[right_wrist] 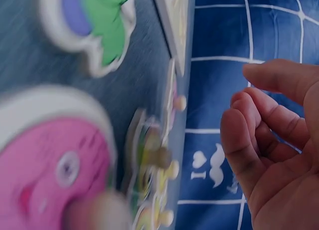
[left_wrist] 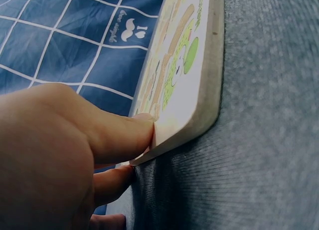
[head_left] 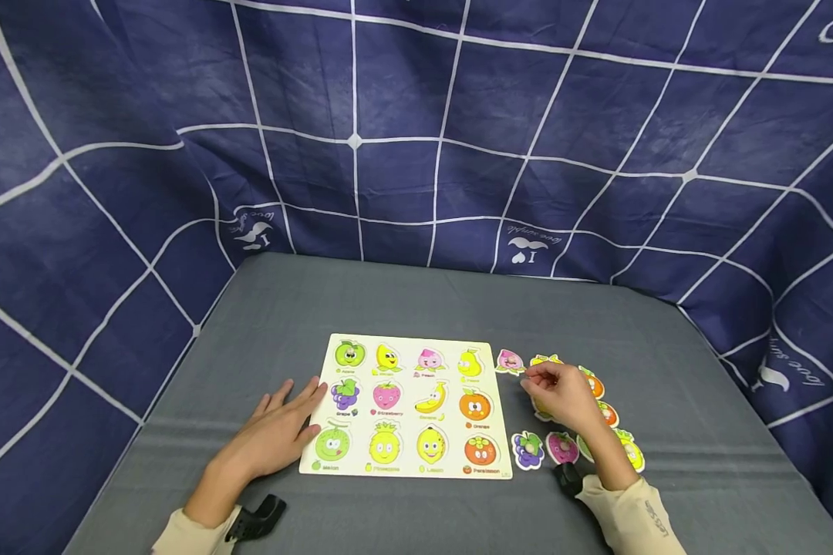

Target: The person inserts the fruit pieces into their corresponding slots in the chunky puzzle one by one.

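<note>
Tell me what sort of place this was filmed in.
Probably a makeshift filming booth: a blue grid cloth hangs behind and beside a grey table, where a fruit board and loose pieces lie.

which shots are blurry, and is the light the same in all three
Right wrist view: dim, foreground pink piece and grape piece blurred, right hand sharper; left wrist view: also dim, left hand reasonably clear; head view: brighter, board evenly lit.

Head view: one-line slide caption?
Left hand touches the edge of a fruit puzzle board; right hand hovers over loose fruit pieces beside it.
</note>
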### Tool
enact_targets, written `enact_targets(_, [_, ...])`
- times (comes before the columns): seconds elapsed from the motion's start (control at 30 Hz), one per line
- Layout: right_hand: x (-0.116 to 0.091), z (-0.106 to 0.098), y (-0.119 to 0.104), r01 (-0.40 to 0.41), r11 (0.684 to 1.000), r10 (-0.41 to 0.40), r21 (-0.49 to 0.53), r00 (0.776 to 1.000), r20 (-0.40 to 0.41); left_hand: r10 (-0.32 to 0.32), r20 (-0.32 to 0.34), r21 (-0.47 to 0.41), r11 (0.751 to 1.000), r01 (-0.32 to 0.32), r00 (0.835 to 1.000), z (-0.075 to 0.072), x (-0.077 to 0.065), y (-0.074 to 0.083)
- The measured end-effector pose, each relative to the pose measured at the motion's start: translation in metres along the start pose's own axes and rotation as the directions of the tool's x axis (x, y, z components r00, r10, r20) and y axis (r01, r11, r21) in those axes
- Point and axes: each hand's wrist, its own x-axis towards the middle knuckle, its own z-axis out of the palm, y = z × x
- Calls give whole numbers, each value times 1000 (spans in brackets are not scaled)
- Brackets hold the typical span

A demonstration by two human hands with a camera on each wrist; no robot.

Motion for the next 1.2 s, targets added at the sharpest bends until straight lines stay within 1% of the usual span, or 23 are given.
enact_targets(0.13, [-6,-6,8,16,1000,-16,-11,1000,-15,9,5,-3,1000,-9,1000,0,1,2])
enact_targets(0.2, [-9,-8,11,25,1000,-25,3,999,-23,13,5,-2,1000,-13,1000,0,1,2])
enact_targets(0.37, [-16,-11,19,16,1000,-15,25,999,-30,10,6,0,1000,-10,1000,2,0,1])
enact_targets(0.5, [-20,-15,27,-3,1000,3,-2,999,-37,11,5,-2,1000,-11,1000,2,0,1])
enact_targets(0.73, [-24,-21,39,-9,999,7,-42,999,-36,18,-7,-10,1000,-18,1000,2,0,1])
enact_targets(0.97, [-25,-20,41,-2,999,2,-35,1000,-12,27,-27,-8,1000,-27,999,3,-1,0])
enact_targets(1.2, [-23,-19,41,7,999,-7,-51,1000,9,20,-26,-12,1000,-20,999,1,-2,0])
